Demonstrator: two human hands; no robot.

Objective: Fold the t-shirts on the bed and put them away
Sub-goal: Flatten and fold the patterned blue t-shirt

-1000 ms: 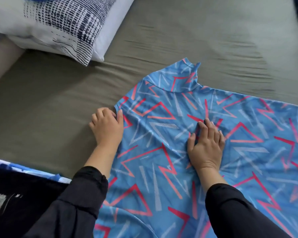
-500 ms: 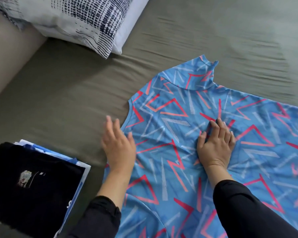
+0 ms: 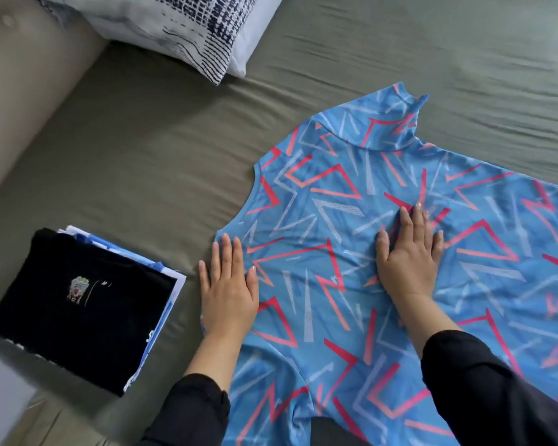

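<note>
The blue t-shirt point(image 3: 384, 252), patterned all over with red and pale zigzags, lay spread flat on the olive-green bed sheet point(image 3: 142, 156), its collar pointing away toward the far side of the bed and its body running off the right and bottom edges of the view. A few soft creases showed in the cloth around the middle.

The right hand point(image 3: 409, 255) was down flat on the chest of the shirt, palm on the fabric, fingers straight and slightly fanned, gripping nothing. The left hand point(image 3: 229, 284) lay flat too, fingers straight and close together, right on the shirt's left edge just below the armhole curve: the thumb side rested on blue cloth, the little-finger side on the bare sheet. Neither hand pinched or curled around any fabric. Both arms wore dark sleeves point(image 3: 190, 410) pushed up past the wrists.

Out to the left, near the left hand but apart from it, sat a stack of folded shirts point(image 3: 84, 304) on the sheet, a black one with a small printed figure on top and blue-and-white layers peeking out along its right side. Further up, at the head of the bed, a white pillow with a dark navy grid print point(image 3: 181, 30) rested on the sheet, and a beige padded headboard point(image 3: 23, 91) ran down the left side of the view.
</note>
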